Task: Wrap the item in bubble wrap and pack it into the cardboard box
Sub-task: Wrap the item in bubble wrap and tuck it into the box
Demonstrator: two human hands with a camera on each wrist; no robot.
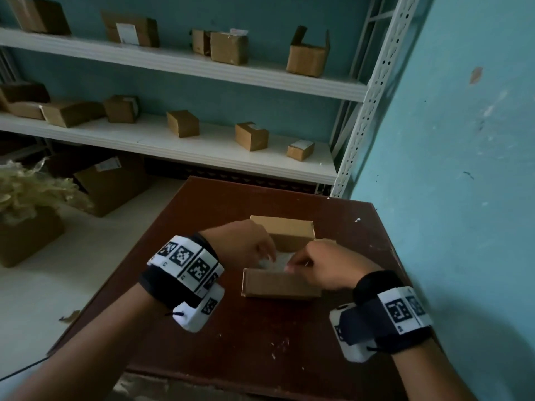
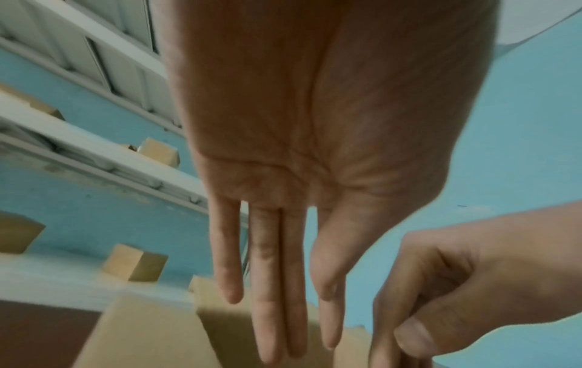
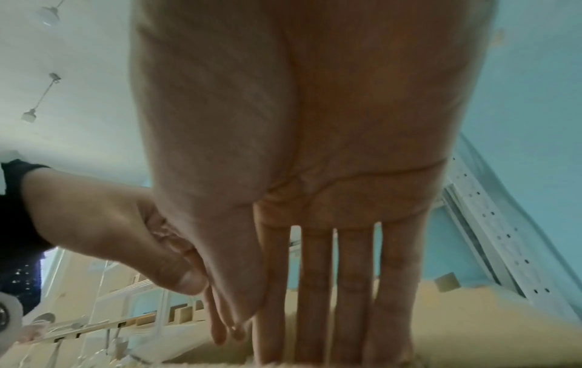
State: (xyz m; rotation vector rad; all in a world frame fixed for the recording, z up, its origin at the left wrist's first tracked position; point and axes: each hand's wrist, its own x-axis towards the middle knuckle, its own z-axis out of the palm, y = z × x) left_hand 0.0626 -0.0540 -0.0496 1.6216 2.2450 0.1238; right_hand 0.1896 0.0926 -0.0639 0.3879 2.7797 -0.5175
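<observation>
A small cardboard box (image 1: 280, 285) stands open on the dark brown table (image 1: 260, 337), one flap folded toward me and one flap (image 1: 285, 228) folded away. Inside lies the bubble-wrapped item (image 1: 279, 260), only a pale strip of it showing between my hands. My left hand (image 1: 267, 254) reaches into the box from the left, its fingers (image 2: 277, 323) straight and pointing down. My right hand (image 1: 292, 264) reaches in from the right, fingers (image 3: 315, 311) also straight, tips down in the box (image 3: 456, 323). Both touch the wrap; neither curls around it.
White metal shelves (image 1: 202, 157) behind the table carry several small cardboard boxes. A blue wall (image 1: 463, 169) runs close along the table's right side. On the floor at left stand larger boxes (image 1: 113, 183), one filled with pale packing filler (image 1: 26, 189).
</observation>
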